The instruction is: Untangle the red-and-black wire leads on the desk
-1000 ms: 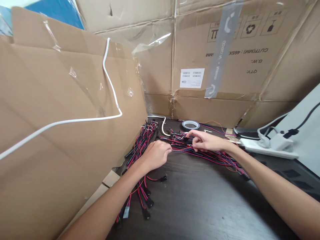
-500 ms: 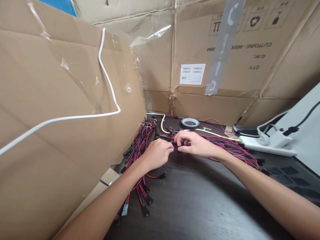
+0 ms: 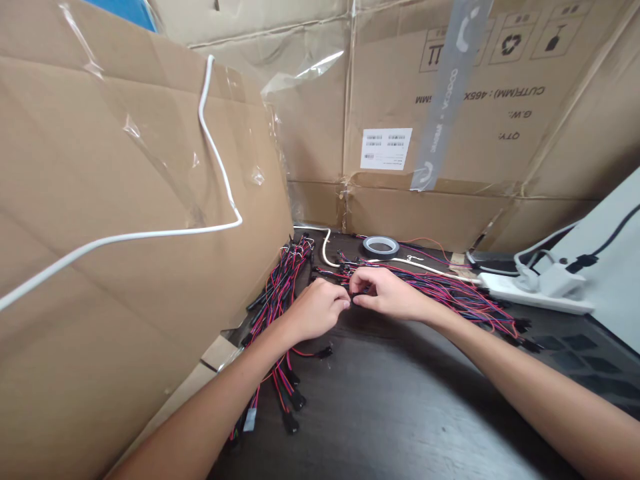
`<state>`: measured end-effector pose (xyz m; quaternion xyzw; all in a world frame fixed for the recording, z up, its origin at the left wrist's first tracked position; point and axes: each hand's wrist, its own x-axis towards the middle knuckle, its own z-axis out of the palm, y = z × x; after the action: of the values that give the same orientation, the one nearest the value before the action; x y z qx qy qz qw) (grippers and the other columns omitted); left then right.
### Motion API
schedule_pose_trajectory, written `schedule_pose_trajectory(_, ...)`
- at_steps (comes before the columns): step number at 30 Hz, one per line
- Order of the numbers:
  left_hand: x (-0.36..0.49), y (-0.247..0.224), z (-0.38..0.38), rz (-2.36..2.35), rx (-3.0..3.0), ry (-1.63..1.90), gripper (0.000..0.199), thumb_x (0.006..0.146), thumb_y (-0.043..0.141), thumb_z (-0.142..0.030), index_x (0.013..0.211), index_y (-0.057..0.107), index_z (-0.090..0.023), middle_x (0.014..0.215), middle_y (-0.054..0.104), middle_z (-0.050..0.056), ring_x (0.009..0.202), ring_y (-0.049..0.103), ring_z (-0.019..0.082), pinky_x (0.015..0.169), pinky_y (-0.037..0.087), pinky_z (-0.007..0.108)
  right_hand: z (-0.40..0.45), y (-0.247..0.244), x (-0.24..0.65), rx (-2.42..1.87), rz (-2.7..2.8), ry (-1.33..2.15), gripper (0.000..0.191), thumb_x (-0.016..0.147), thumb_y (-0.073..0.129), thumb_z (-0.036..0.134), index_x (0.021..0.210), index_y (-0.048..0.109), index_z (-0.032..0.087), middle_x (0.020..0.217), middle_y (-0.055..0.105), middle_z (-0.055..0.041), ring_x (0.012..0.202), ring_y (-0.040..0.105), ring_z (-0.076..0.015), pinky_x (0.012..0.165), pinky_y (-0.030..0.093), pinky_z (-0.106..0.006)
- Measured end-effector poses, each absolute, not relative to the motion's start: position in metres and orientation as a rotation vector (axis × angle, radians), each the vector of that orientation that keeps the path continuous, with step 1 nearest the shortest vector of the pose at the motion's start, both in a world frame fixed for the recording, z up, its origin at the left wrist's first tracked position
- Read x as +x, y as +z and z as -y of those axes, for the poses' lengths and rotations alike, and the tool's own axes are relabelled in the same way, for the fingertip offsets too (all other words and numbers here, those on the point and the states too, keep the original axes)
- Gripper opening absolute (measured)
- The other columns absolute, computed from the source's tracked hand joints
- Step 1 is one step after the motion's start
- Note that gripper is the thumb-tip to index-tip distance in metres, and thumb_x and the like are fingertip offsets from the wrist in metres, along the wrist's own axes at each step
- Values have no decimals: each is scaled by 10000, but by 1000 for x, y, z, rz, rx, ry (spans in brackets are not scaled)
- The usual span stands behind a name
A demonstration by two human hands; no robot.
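Observation:
My left hand is closed in a pinch, its fingertips turned toward my right hand; what sits inside the pinch is hidden. Just beside it my right hand pinches a small black connector between thumb and fingers. Both hands are held low over the dark table, the fingertips almost touching. Behind and right of the right hand lies a bundle of thin red, blue and black wires. Another wire bundle, with black connectors at its ends, runs along the left side, partly behind my left forearm.
A roll of tape lies behind my hands. A white power strip with plugs stands at the right, its cord crossing the back of the table. Cardboard walls close off the left and back. A white cable hangs on the left cardboard.
My hands have shifted slightly and their fingertips have come closer together. The right fingers have moved a little left and closed more around the small black piece.

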<state>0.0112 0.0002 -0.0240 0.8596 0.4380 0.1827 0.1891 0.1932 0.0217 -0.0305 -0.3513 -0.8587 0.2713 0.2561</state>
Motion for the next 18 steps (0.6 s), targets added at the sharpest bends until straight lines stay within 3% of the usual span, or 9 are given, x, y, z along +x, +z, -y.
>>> schedule_pose_trajectory(18, 7, -24, -6, -1190, 2036, 690, 185, 745, 520, -207, 657, 650, -111, 581, 562, 2, 555, 453, 93, 551, 327, 218, -21, -33, 192, -934, 2298, 716, 98, 828, 506, 172, 912, 463, 145, 858, 546, -41, 645, 456, -107, 606, 367, -246)
